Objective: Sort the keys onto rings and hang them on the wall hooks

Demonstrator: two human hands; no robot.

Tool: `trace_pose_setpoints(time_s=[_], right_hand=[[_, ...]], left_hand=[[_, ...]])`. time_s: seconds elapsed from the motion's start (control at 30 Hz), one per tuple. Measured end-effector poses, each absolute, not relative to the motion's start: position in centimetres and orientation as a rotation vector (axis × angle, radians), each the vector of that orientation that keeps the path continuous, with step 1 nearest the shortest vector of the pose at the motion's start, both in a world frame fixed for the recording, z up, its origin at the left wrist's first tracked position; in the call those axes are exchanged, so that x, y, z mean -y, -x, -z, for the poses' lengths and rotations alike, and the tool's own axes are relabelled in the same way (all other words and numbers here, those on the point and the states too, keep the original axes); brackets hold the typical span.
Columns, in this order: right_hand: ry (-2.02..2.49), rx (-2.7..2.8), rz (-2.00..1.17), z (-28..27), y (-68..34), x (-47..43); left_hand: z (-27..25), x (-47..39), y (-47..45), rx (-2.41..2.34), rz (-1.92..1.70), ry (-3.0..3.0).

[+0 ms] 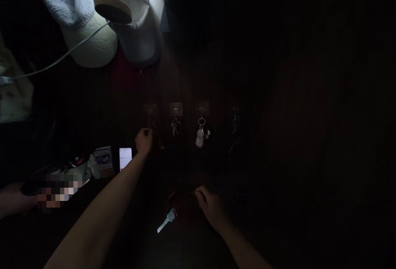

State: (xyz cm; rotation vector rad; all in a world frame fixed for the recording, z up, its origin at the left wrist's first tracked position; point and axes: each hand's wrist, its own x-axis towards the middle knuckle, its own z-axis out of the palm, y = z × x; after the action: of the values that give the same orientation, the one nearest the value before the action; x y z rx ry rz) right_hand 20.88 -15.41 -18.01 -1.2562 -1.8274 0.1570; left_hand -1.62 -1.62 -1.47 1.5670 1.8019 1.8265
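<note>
My left hand (144,141) reaches up to the leftmost wall hook, its fingers closed at a dim bunch of keys (153,125) hanging there. The fingertips are partly lost in the dark. Lower down, my right hand (210,204) has its fingers curled together beside a dark reddish item (184,203) whose shape I cannot make out. Whatever those fingers hold, if anything, is hidden. A pale key (166,220) lies to the left of that hand, against the reddish item. Further right hang a small key bunch (175,126) and a key ring with a light-coloured fob (200,138).
Another dim key bunch (235,126) hangs at the right. A lit phone (125,159) stands by a small box (104,161) on the left. Caps (137,42) and a round lamp-like object (113,9) with a cable hang above. Another person's hand (15,199) is at far left.
</note>
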Motion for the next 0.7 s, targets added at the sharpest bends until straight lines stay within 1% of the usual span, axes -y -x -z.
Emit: trace_pose_setpoints(time_s=[0.4,0.7], right_hand=[[1.273,1.798,-0.212,17.2,-21.1,16.0],[1.296,1.789,-0.217,17.5,-21.0,15.6]], left_hand=[[5.2,3.5,1.9,-1.794,-1.703,-1.630],[9.8,5.4,2.3,-1.610,-1.596,-1.524]])
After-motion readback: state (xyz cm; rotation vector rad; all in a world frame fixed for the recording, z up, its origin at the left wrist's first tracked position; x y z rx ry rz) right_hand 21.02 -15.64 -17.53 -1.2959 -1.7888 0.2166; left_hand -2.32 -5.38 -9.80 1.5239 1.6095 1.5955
